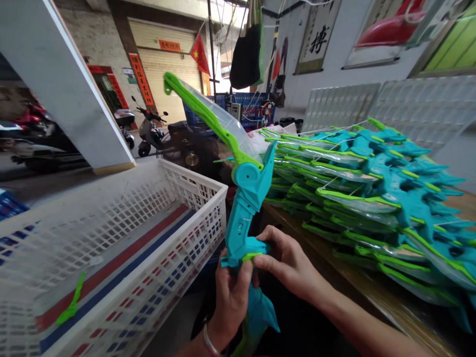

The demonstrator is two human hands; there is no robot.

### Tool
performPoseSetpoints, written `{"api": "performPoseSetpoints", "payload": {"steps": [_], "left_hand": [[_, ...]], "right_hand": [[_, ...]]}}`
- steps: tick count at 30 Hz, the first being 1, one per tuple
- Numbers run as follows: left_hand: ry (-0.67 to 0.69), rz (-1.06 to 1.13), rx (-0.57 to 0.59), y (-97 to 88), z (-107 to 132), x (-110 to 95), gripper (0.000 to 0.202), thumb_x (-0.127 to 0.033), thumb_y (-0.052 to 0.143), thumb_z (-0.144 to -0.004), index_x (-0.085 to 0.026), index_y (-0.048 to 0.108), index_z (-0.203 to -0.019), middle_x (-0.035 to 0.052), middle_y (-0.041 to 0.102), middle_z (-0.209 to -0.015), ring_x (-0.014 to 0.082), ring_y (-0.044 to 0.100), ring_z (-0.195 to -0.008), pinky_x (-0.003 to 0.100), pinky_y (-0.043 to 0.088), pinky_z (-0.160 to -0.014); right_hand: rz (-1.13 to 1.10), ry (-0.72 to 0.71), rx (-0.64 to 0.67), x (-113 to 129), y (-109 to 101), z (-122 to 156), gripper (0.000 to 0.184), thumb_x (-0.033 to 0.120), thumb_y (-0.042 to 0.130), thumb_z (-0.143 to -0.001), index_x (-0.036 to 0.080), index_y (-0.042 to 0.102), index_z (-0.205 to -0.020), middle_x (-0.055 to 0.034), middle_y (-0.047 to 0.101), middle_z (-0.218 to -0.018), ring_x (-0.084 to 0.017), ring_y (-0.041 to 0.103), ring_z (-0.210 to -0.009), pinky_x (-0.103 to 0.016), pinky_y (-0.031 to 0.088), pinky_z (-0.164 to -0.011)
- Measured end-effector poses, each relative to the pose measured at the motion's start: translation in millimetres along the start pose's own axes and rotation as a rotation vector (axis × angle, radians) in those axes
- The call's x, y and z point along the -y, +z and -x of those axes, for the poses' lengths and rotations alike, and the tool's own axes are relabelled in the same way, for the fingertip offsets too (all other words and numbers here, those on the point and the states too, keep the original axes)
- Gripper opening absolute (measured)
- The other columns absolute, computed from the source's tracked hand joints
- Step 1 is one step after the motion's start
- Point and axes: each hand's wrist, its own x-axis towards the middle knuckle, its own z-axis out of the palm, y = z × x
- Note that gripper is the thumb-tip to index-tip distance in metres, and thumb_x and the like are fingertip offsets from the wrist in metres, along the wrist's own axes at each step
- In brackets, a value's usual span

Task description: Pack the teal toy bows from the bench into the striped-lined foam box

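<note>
A teal and lime-green toy bow (238, 218) stands roughly upright before me, its green upper limb backed by a clear plastic piece. My left hand (234, 297) wraps around its middle, with the thumb against a small green part (251, 256) there. From the right, my right hand (286, 258) pinches the teal grip beside that same green part, thumb and fingers closed on it. The lower end of the bow hangs below my hands, partly hidden by the left one.
A white perforated crate (193, 183) stands at the left, with one green plastic piece (72, 302) on its striped lining. Many similar bows (390, 188) are stacked on a brown table (327, 267) at the right. Scooters (150, 126) are parked behind, near a grey pillar (67, 79).
</note>
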Motion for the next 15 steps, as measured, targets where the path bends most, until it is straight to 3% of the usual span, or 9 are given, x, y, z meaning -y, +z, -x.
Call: {"api": "performPoseSetpoints", "payload": {"steps": [2, 4, 8, 12, 15], "left_hand": [[-0.057, 0.087, 0.085, 6.0, -1, -8, 0.04, -0.061, 0.065, -0.091, -0.021, 0.064, -0.098, 0.0049, 0.066, -0.078, 0.0203, 0.063, -0.067, 0.036, 0.058, -0.069], [-0.107, 0.16, 0.137, 12.0, 1, -13, 0.042, -0.061, 0.063, -0.093, -0.021, 0.06, -0.103, 0.0031, 0.065, -0.075, 0.0176, 0.06, -0.061, 0.032, 0.056, -0.064], [-0.182, 0.314, 0.193, 18.2, 4, -18, 0.054, -0.064, 0.068, -0.088, -0.021, 0.055, -0.118, 0.0025, 0.065, -0.08, 0.0157, 0.057, -0.061, 0.03, 0.052, -0.06], [-0.198, 0.441, 0.303, 17.7, 2, -27, 0.046, -0.061, 0.069, -0.09, -0.019, 0.059, -0.105, 0.0026, 0.061, -0.081, 0.0115, 0.052, -0.061, 0.026, 0.045, -0.059], [-0.226, 0.52, 0.346, 17.6, 3, -28, 0.052, -0.062, 0.073, -0.087, -0.018, 0.06, -0.11, 0.0029, 0.061, -0.084, 0.0099, 0.052, -0.062, 0.024, 0.044, -0.061]], "right_hand": [[0.057, -0.029, -0.034, 1, 1, 3, 0.036, 0.042, 0.076, -0.092, 0.02, 0.049, -0.099, 0.0009, 0.066, -0.081, -0.017, 0.068, -0.057, -0.026, 0.055, -0.052], [0.139, -0.066, -0.057, 2, 1, 6, 0.029, 0.04, 0.074, -0.094, 0.019, 0.053, -0.097, 0.0004, 0.066, -0.081, -0.017, 0.069, -0.059, -0.025, 0.057, -0.054], [0.314, -0.124, -0.091, 5, -3, 12, 0.024, 0.04, 0.072, -0.094, 0.019, 0.062, -0.096, -0.0029, 0.068, -0.081, -0.017, 0.069, -0.062, -0.024, 0.059, -0.056], [0.417, -0.1, -0.072, 5, -14, 15, 0.025, 0.043, 0.071, -0.093, 0.022, 0.066, -0.104, -0.0038, 0.07, -0.081, -0.02, 0.071, -0.065, -0.025, 0.062, -0.06], [0.511, -0.095, -0.016, 2, -24, 15, 0.035, 0.047, 0.07, -0.092, 0.024, 0.067, -0.117, -0.0053, 0.073, -0.087, -0.022, 0.073, -0.073, -0.026, 0.064, -0.065]]}}
